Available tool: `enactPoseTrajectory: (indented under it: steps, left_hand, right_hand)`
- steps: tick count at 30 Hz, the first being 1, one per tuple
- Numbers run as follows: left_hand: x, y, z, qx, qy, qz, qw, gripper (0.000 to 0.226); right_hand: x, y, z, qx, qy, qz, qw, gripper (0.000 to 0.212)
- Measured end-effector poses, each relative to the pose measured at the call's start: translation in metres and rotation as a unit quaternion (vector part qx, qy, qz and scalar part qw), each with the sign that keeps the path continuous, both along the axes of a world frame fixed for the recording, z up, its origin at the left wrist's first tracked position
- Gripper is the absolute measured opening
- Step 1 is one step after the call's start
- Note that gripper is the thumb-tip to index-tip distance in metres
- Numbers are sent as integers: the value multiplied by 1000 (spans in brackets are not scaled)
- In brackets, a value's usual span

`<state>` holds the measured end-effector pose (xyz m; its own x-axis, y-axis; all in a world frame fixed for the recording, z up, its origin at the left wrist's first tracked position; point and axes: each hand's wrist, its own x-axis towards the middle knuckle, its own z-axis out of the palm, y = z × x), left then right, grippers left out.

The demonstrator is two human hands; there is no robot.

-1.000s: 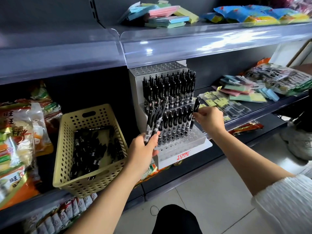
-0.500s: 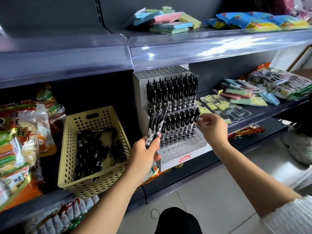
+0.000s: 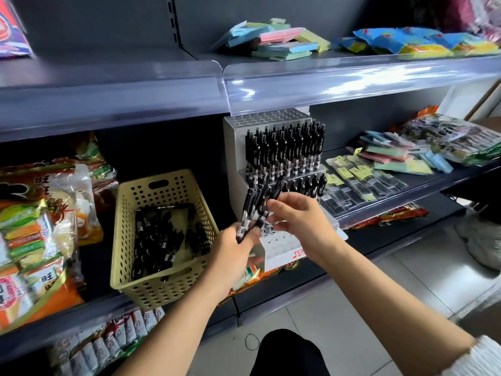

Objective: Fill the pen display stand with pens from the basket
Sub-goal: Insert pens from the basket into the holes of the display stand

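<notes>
I am gripping a bundle of black pens [image 3: 251, 210] in my left hand [image 3: 233, 252]. The fingers are wrapping round the lower barrels, and the clip ends are fanning up and to the right. The bundle is sitting directly in front of the pen display stand [image 3: 232, 147], overlapping the left part of its lower tiers.

My right hand [image 3: 301, 219] is reaching in from the right and meeting the bundle just above my left hand. Its fingertips [image 3: 272, 205] are touching the upper barrels, with the lower fingers bending in beneath them. I cannot tell whether they are actually pinching a single pen or only resting against the bundle.

The stand is standing on the middle shelf [image 3: 406, 191], stepped in tiers:
- The top tier is showing open holes.
- The second tier is carrying a dense block of upright pens [image 3: 284, 150].
- The third tier is carrying a further row of upright pens [image 3: 307, 184], partly hidden by my right hand.
- The bottom tier is showing open holes just beside my left thumb.

The cream perforated basket [image 3: 162, 293] is sitting on the same shelf, just left of the stand and near my left wrist. Loose pens [image 3: 160, 240] are lying flat in its bottom.
</notes>
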<state>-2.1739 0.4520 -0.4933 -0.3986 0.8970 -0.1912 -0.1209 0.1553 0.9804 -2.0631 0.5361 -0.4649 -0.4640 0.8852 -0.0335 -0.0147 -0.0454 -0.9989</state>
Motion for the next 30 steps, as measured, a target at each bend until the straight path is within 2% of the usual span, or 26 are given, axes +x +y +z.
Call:
enactPoseTrajectory:
  steps: [4, 9, 12, 14, 16, 18, 26, 30]
  left_hand:
    - [-2, 0, -1, 9, -5, 17, 1000, 10]
    - [-2, -1, -2, 13, 36, 38, 999, 5]
    - [-7, -3, 3, 20, 55, 46, 997, 22]
    - [-13, -5, 11, 31, 47, 66, 996, 19]
    - [-21, -6, 14, 39, 90, 90, 991, 21]
    - [-27, -7, 13, 38, 132, 99, 986, 25]
    - [-37, -13, 8, 25, 144, 82, 986, 28]
    - [-35, -14, 11, 4, 150, 79, 986, 18]
  right_hand:
    - [2, -1, 2, -7, 17, -13, 1000, 7]
    - [4, 1, 6, 27, -21, -33, 999, 15]
    - [7, 10, 14, 46, -37, -47, 997, 13]
    - [8, 17, 16, 120, -109, -67, 984, 11]
    - [5, 21, 14, 236, -219, -83, 943, 9]
    - [0, 19, 9, 290, -266, -100, 914, 9]
    - [-15, 21, -12, 315, -302, -108, 893, 11]
    - [-19, 23, -23, 296, -322, -80, 895, 13]
